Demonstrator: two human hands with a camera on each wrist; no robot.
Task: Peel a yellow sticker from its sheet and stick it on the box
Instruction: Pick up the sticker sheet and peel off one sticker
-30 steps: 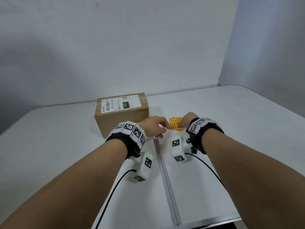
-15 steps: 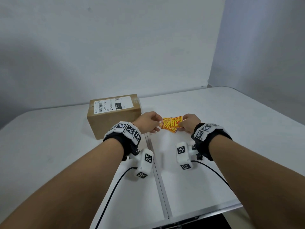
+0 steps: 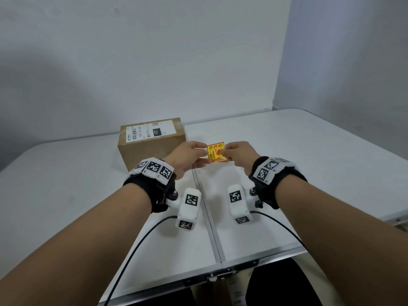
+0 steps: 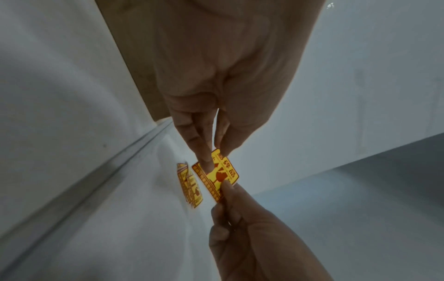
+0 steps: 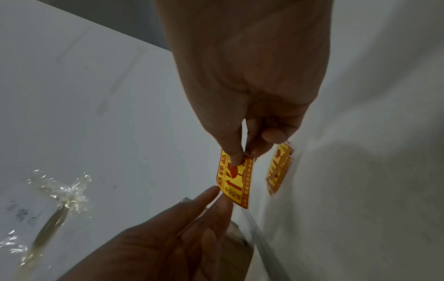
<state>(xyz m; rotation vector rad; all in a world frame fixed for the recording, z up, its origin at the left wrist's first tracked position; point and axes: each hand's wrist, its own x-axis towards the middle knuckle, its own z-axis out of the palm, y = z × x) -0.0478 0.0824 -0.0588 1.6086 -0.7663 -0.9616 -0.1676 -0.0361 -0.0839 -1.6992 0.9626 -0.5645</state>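
A small yellow sticker sheet (image 3: 216,152) with red print is held above the table between both hands, its face toward me. My left hand (image 3: 205,153) pinches its left edge, finger and thumb closed on it (image 4: 215,157). My right hand (image 3: 223,153) pinches the right edge, thumb on the printed face (image 5: 241,156). The brown cardboard box (image 3: 152,143) with a white label stands on the table just left of and behind my left hand. A small pile of more yellow stickers (image 4: 190,187) lies on the table under the hands.
The white folding table (image 3: 309,155) has a metal seam (image 3: 209,217) running toward me between my wrists. Its near edge (image 3: 220,272) is close to my body. Grey walls stand behind and to the right. Cables trail from both wrist cameras.
Both hands earlier held a fanned bunch of stickers low over the table. Now they hold one sheet, raised and turned to face me, and the rest lie on the table.
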